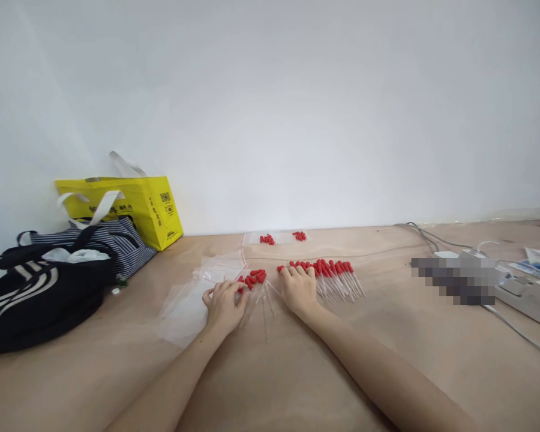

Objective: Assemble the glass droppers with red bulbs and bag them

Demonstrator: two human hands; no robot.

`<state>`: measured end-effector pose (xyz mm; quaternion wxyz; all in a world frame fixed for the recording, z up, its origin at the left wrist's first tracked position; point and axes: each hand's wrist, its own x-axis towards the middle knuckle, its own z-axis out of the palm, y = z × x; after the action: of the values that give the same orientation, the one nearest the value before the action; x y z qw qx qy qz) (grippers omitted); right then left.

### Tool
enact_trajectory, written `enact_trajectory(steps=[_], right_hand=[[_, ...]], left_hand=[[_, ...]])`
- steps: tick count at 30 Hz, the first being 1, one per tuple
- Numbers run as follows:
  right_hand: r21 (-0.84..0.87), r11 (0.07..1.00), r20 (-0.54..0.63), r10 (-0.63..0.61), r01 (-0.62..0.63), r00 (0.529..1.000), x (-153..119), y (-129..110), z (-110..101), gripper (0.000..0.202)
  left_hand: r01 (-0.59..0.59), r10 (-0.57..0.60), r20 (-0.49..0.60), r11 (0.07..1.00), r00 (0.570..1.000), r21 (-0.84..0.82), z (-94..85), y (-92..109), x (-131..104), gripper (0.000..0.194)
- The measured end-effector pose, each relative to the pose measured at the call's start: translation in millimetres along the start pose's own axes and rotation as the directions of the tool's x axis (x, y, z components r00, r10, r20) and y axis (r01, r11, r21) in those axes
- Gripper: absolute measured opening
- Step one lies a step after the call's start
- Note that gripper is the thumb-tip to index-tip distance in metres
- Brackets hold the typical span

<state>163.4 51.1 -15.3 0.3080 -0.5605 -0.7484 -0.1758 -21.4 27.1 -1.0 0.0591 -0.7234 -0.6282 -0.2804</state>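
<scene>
Left hand (225,306): fingers spread and bent at a loose pile of red-bulbed droppers (256,277), beside clear plastic bags (177,309); grip cannot be told; right hand (299,290): fingers curled down at the left end of a dropper row (327,269); whether anything is pinched is hidden; row lies on the table (270,396), bulbs toward the wall (297,120), thin clear stems toward the person; loose stems fan out between the hands; judged handling: very light, bulbs soft and grippy, stems slick, slightly flexible, apt to roll or bend; best hold: the bulb, or where it meets the stem.
</scene>
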Motion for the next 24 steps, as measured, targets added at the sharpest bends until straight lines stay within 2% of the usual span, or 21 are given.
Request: enact_trajectory(steps=[3, 9, 13, 17, 22, 24], right_hand=[[-0.036, 0.999, 0.066, 0.002, 0.0, 0.998, 3.4, -5.1, 2.8, 0.015], [-0.045, 0.998, 0.218, 0.056, -0.047, 0.974, -5.1, -3.7, -6.4, 0.019], [-0.043, 0.997, 0.247, 0.075, -0.067, 0.966, -5.7, -8.2, -12.4, 0.024], [-0.03, 0.999, 0.279, 0.033, -0.025, 0.96, -3.1, -19.3, -16.1, 0.025], [-0.043, 0.998, 0.333, 0.062, -0.05, 0.941, -0.3, -27.2, -14.1, 0.027], [-0.055, 0.997, 0.351, 0.071, -0.055, 0.934, 0.9, -27.1, -12.3, 0.028]], left_hand=[[0.024, -0.025, 0.026, 0.999, 0.999, 0.033, -0.3, -2.9, 0.4, 0.011], [0.083, -0.088, 0.098, 0.995, 0.991, 0.058, -1.8, -3.4, 3.2, 0.012], [0.082, -0.089, 0.104, 0.994, 0.991, 0.07, -1.6, -0.4, 5.5, 0.011], [0.112, -0.12, 0.084, 0.99, 0.989, 0.089, 0.0, -2.6, 9.4, 0.008], [0.149, -0.155, 0.077, 0.986, 0.985, 0.075, 2.6, -5.0, 12.1, 0.005], [0.166, -0.171, 0.067, 0.984, 0.983, 0.066, 3.9, -4.0, 12.6, 0.01]])
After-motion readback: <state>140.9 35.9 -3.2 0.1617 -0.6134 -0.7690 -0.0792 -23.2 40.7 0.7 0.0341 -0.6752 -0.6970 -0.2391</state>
